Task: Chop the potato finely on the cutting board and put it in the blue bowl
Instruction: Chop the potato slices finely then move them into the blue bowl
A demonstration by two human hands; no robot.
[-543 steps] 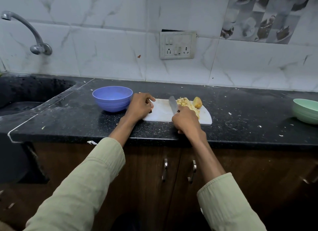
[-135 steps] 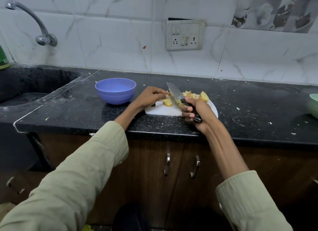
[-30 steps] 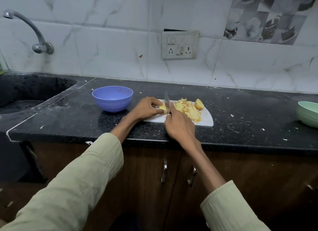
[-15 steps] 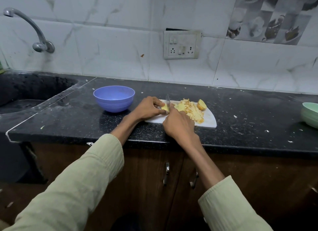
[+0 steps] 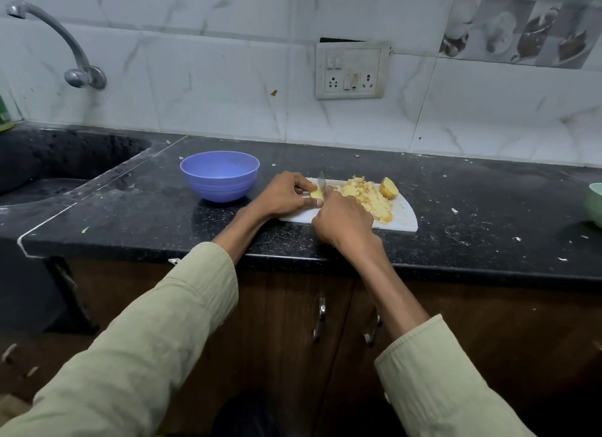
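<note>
A small pale potato piece lies on the left part of the white cutting board, pinched between the fingers and thumb of the left hand. The knife stands edge-down on it; only a narrow strip of blade shows above the potato piece, and the handle is wholly hidden inside the right hand, which is clenched around it with its back to the camera. To the right of the blade a heap of chopped potato spreads over the middle of the board, part of it covered by the right hand's knuckles. At the heap's far right end sits an uncut potato chunk with brownish skin. The board's near left edge is hidden by both hands.

The blue bowl stands on the black tabletop just left of the left hand, apart from the board; no potato can be made out inside it. At the right edge of the view a green bowl is cut off. A sink lies at the far left, half out of frame, beneath a wall tap. A switch panel is on the tiled wall.
</note>
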